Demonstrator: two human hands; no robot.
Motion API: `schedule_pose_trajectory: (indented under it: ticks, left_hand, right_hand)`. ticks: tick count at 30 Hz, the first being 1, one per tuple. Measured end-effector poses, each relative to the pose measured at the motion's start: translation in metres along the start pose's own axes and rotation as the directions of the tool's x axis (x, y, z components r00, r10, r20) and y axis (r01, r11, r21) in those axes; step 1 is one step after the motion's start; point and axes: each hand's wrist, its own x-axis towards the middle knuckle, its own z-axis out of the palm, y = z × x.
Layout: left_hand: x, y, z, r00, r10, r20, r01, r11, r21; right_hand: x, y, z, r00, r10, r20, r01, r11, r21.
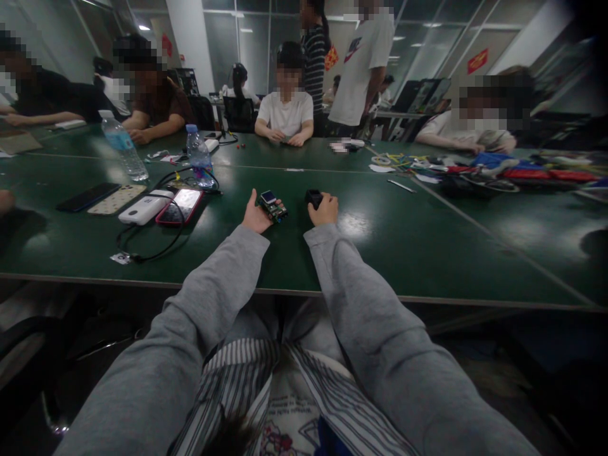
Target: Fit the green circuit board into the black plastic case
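On the palm of my left hand (255,217) rests a small green circuit board (274,207) with a little display on its upper part. The thumb stands out to the side, and fingertips show at the board's far edge. My right hand (325,209) has its fingers wrapped round a small black box-like case (313,197) just above or on the green table (285,256); I cannot tell whether the case touches the surface. A gap of bare tabletop separates the two hands.
Left of my hands lie a red-edged phone (180,207), a white power bank (145,207) with a black cable, more phones, and water bottles (198,155). A pen (401,186) and a heap of cables (403,161) lie to the right. Several people sit around the table.
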Motion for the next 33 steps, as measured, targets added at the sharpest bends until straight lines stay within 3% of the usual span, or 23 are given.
schedule_pose_trajectory:
  ticks: [12, 27, 33]
  left_hand:
    - [-0.0023, -0.0002, 0.0021, 1.000, -0.001, 0.011, 0.001, 1.000, -0.016]
    - [-0.0020, -0.0004, 0.0016, 1.000, -0.005, 0.000, 0.005, 0.999, -0.039]
    - [-0.0030, 0.0002, 0.0031, 1.000, -0.024, 0.000, 0.023, 0.996, -0.083]
  right_hand:
    - [-0.0014, 0.0009, 0.0017, 1.000, 0.011, 0.000, -0.011, 1.000, 0.018]
    - [-0.0044, -0.0019, -0.0020, 0.996, 0.039, 0.081, -0.039, 0.999, 0.001]
    - [0.0012, -0.0002, 0.0054, 0.999, 0.034, -0.024, -0.030, 0.989, 0.145]
